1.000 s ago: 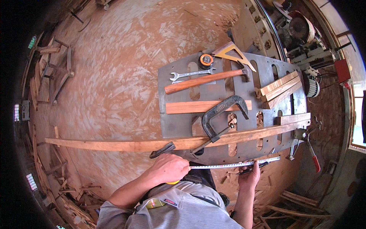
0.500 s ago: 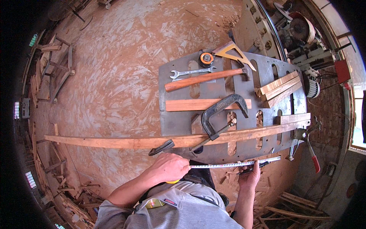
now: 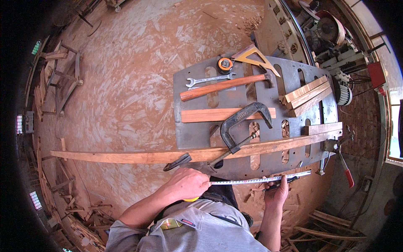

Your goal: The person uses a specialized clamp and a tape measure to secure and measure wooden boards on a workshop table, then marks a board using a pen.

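Observation:
My left hand is closed round a tape measure whose yellow case peeks out beneath it. The white tape blade runs out to the right, just off the near edge of the metal table. Pinched by thumb and fingers near its free end, the blade passes through my right hand. A dark slim object, too unclear to name, also shows at that hand. Beyond the hands, a long wooden strip lies along the table and sticks far out to the left. A black G-clamp rests across it.
The slotted metal table bears a hammer, a wrench, an orange-and-black tape measure, a try square, a short wooden piece and stacked wood blocks. A red-handled lever juts out at the right.
My hands and the stretched tape have barely moved; the right hand sits very slightly higher and farther right. The view has shifted a little.

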`<state>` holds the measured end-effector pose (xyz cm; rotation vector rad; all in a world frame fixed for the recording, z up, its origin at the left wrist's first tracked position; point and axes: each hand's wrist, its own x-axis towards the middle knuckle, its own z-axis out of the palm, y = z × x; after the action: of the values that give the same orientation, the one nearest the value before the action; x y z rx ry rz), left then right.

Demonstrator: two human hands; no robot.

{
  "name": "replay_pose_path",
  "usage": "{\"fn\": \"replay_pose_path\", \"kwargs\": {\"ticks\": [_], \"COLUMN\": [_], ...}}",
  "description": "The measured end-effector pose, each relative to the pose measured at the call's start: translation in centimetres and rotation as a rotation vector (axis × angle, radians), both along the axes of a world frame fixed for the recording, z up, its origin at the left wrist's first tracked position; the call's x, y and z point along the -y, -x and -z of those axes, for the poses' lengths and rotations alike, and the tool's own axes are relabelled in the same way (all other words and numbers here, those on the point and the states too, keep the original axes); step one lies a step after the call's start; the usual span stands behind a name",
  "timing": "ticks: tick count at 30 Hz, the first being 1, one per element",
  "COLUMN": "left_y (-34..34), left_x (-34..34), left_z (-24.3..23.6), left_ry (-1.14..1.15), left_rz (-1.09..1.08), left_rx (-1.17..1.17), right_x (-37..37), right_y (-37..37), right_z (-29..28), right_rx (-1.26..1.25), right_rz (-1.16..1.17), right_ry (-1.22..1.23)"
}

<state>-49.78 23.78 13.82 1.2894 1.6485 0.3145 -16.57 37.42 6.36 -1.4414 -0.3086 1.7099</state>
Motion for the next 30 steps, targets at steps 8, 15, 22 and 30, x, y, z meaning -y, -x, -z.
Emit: {"fn": "replay_pose_path", "kwargs": {"ticks": [8,15,22,30], "left_y": [-0.1,-0.3,-0.3,0.1], "left_x": [-0.1,0.0,0.1,0.0], "left_z": [0.1,0.3,0.7,0.8], "left_ry": [-0.006,-0.012,-0.012,0.028], "left_rz": [-0.010,-0.019,-0.042,-0.111], "left_rx": [-0.001,-0.011,-0.001,0.007], "right_x": [-0.1,-0.2,-0.2,-0.3], "right_y": [0.3,0.3,0.8,1.2], "right_z": [-0.1,0.3,0.1,-0.1], "right_rx": [0.009,-0.011,-0.050,-0.033], "right_rz": [0.029,0.014,0.023,0.016], "right_ry": [0.009,0.018,0.000,0.011]}}
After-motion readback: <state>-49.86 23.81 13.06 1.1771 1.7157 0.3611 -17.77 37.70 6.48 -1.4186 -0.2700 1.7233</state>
